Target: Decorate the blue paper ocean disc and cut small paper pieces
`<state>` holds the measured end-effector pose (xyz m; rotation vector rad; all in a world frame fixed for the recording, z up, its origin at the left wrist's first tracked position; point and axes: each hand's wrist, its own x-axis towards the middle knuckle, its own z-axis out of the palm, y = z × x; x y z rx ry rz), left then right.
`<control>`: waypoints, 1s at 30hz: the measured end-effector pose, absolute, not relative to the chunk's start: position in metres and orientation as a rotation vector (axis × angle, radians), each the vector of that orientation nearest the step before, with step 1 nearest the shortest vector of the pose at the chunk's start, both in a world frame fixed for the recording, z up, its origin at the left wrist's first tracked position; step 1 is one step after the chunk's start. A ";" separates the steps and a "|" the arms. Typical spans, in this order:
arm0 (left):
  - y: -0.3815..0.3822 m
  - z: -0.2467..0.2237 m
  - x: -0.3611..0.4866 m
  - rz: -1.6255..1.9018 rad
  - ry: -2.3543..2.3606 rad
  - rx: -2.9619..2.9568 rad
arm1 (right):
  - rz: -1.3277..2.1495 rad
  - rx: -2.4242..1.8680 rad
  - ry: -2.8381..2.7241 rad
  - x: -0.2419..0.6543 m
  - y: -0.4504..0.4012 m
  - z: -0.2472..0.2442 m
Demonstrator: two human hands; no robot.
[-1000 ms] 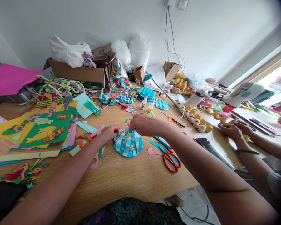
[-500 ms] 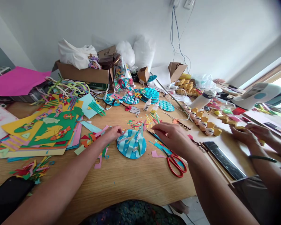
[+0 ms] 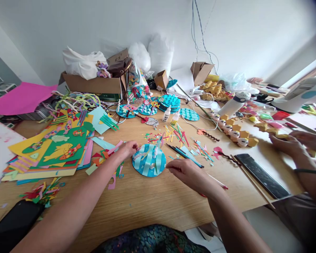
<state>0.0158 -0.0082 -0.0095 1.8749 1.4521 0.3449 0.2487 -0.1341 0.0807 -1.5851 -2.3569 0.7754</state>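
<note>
A round blue card disc point(image 3: 137, 170) with pale wavy strips lies flat on the table, with white bits and small paper pieces standing on it. At its upper left edge is my left hand point(image 3: 128, 149), fingers drawn together; whether they grip the rim or a small piece is hidden. My right hand point(image 3: 183, 169) is low over the table, its thumb and fingers pressed together by the disc's right edge. Anything between those fingertips is too small to make out. Beyond it lie dark pencils point(image 3: 173, 149), and red scissors point(image 3: 201, 195) are mostly covered by my right forearm.
Coloured paper sheets with fish cutouts point(image 3: 60, 147) pile up on the left, near a black phone point(image 3: 15, 218). Glue bottles point(image 3: 166, 114), paper scraps point(image 3: 183, 135) and other blue discs point(image 3: 189, 114) stand behind. On the right are an egg-carton strip point(image 3: 233, 131), a phone point(image 3: 262, 175) and a co-worker's hands point(image 3: 289, 144).
My right hand has moved down and slightly left, from above the scissors to the disc's right edge. The scissors are now mostly covered. My left hand stays at the rim. The view has shifted slightly.
</note>
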 end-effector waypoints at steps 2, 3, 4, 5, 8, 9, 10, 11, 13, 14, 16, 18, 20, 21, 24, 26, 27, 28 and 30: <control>-0.008 -0.008 0.016 0.267 1.453 1.889 | 0.845 -1.556 -2.353 0.245 -0.137 0.081; -0.009 -0.007 0.016 0.228 1.457 1.895 | 0.864 -1.545 -2.348 0.244 -0.139 0.081; -0.009 -0.006 0.017 0.204 1.462 1.899 | 0.874 -1.535 -2.344 0.242 -0.140 0.080; -0.009 -0.004 0.017 0.186 1.465 1.902 | 0.880 -1.531 -2.342 0.240 -0.142 0.079; -0.011 0.001 0.017 0.152 1.464 1.914 | 0.895 -1.561 -2.339 0.233 -0.145 0.074; -0.012 0.003 0.016 0.143 1.458 1.919 | 0.898 -1.579 -2.341 0.231 -0.146 0.072; -0.013 0.005 0.016 0.137 1.450 1.925 | 0.897 -1.596 -2.344 0.229 -0.147 0.069; -0.014 0.007 0.015 0.132 1.439 1.931 | 0.895 -1.607 -2.348 0.227 -0.148 0.067; -0.015 0.011 0.013 0.127 1.417 1.944 | 0.903 -1.606 -2.356 0.225 -0.150 0.062; -0.015 0.012 0.012 0.126 1.409 1.951 | 0.911 -1.601 -2.355 0.224 -0.152 0.060; -0.015 0.013 0.011 0.119 1.406 1.961 | 0.937 -1.589 -2.344 0.224 -0.154 0.055; -0.015 0.013 0.012 0.106 1.425 1.971 | 0.968 -1.575 -2.327 0.225 -0.156 0.050; -0.014 0.013 0.013 0.089 1.457 1.982 | 0.985 -1.560 -2.308 0.225 -0.158 0.046; -0.014 0.014 0.014 0.079 1.472 1.987 | 0.991 -1.554 -2.297 0.226 -0.159 0.044; -0.013 0.014 0.016 0.035 1.510 1.997 | 1.002 -1.533 -2.271 0.226 -0.160 0.039; -0.013 0.015 0.018 0.010 1.527 2.001 | 1.016 -1.520 -2.263 0.225 -0.161 0.037; -0.013 0.014 0.018 0.003 1.534 2.003 | 1.022 -1.519 -2.259 0.225 -0.161 0.036; -0.013 0.014 0.019 0.000 1.541 2.006 | 1.027 -1.522 -2.254 0.225 -0.162 0.035; -0.014 0.012 0.019 0.002 1.550 2.012 | 1.032 -1.535 -2.240 0.226 -0.162 0.035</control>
